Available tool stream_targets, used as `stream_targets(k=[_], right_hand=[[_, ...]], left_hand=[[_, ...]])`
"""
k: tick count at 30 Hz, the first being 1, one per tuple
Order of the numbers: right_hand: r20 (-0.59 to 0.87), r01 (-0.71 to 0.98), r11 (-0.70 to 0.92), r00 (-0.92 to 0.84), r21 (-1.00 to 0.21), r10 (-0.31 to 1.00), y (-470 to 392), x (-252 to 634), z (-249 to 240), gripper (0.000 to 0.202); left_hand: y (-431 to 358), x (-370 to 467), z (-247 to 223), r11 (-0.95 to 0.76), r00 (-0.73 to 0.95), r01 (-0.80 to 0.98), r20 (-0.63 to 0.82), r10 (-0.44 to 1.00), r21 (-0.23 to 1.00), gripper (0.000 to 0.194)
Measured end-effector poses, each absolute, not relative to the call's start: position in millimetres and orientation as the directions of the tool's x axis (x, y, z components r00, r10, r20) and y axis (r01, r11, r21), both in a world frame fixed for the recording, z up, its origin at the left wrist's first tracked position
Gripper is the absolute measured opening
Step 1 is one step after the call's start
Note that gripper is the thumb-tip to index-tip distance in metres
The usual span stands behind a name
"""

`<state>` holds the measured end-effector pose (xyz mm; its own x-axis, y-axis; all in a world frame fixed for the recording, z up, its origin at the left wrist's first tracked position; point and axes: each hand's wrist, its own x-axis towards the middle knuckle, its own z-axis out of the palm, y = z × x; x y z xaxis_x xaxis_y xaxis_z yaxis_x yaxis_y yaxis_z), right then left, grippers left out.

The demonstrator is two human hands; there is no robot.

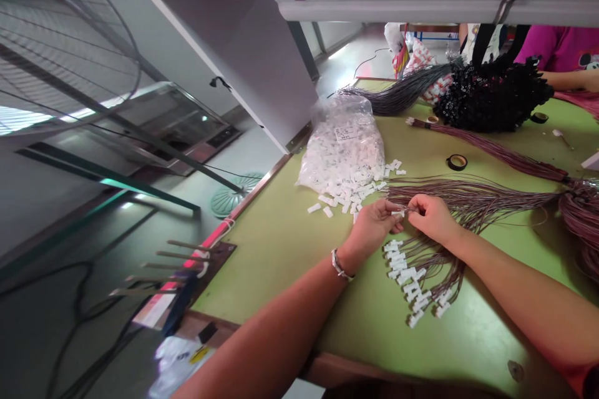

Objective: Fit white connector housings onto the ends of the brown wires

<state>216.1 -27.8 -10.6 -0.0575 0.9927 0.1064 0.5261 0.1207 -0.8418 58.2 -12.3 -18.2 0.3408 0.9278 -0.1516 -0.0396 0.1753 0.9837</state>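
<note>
Between the fingertips of my left hand is a small white plastic connector. My right hand pinches thin brown wire close against the connector's right side; whether the wire end is inside it I cannot tell. Beneath and behind both hands runs a bundle of loose brown wires. Nearer to me, several wires end in white connectors, lying in a row on the green table. Loose white connectors spill from a clear plastic bag just beyond my left hand.
A black tape roll and another brown wire bundle lie farther back. Beyond them sit black wires and a black sequined bag. A co-worker's pink sleeve shows at right. A pegged rack stands on the left edge.
</note>
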Motion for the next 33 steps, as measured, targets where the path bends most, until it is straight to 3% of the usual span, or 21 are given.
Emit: stream_targets(k=[8, 12, 14, 16, 18, 20, 22, 24, 26, 28, 33], right_hand=[[0.133, 0.603, 0.158, -0.086, -0.782, 0.987, -26.5, 215.8, -16.2, 0.005], [0.114, 0.551, 0.167, -0.129, -0.818, 0.985, -25.3, 218.5, -11.7, 0.004], [0.090, 0.449, 0.129, -0.106, -0.884, 0.990, -24.4, 220.5, -7.1, 0.007], [0.045, 0.301, 0.062, -0.063, -0.952, 0.997, -23.7, 222.4, -3.2, 0.014], [-0.014, 0.213, 0.001, -0.067, -0.977, 0.998, -23.4, 223.7, -1.6, 0.022], [-0.046, 0.207, -0.022, -0.108, -0.978, 0.993, -23.6, 224.4, -2.5, 0.027], [-0.047, 0.187, -0.025, -0.118, -0.982, 0.992, -23.9, 224.4, -5.1, 0.031], [-0.047, 0.128, -0.033, -0.110, -0.991, 0.993, -23.9, 223.8, -8.1, 0.032], [-0.043, 0.086, -0.034, -0.116, -0.996, 0.992, -23.4, 222.6, -10.5, 0.030], [-0.022, 0.086, -0.012, -0.123, -0.996, 0.992, -22.8, 221.3, -11.6, 0.027], [0.013, 0.223, 0.039, -0.118, -0.974, 0.993, -21.9, 220.5, -10.0, 0.018]], left_hand=[[-13.1, 60.1, -18.2, 0.167, 0.361, -0.016, -0.150, 0.920, 0.986, 0.020], [-16.2, 58.3, -18.9, 0.106, 0.339, 0.132, -0.145, 0.929, 0.986, 0.011], [-23.4, 56.5, -15.3, -0.037, 0.353, 0.275, -0.065, 0.933, 0.961, 0.005], [-34.0, 54.8, -8.2, -0.282, 0.514, 0.346, 0.071, 0.855, 0.895, 0.009], [-43.7, 52.3, 0.3, -0.510, 0.722, 0.268, 0.180, 0.668, 0.817, 0.014], [-46.4, 46.9, 6.9, -0.603, 0.792, 0.204, 0.231, 0.564, 0.771, 0.014], [-39.0, 38.2, 9.4, -0.586, 0.690, 0.323, 0.239, 0.683, 0.743, 0.012], [-23.9, 28.7, 7.9, -0.445, 0.408, 0.552, 0.238, 0.882, 0.705, 0.018], [-7.9, 23.4, 4.8, -0.308, 0.207, 0.655, 0.228, 0.951, 0.690, 0.015], [2.8, 24.8, 2.4, -0.249, 0.168, 0.697, 0.184, 0.968, 0.673, 0.014], [6.0, 36.8, 0.7, -0.297, 0.285, 0.815, 0.101, 0.953, 0.498, 0.011]])
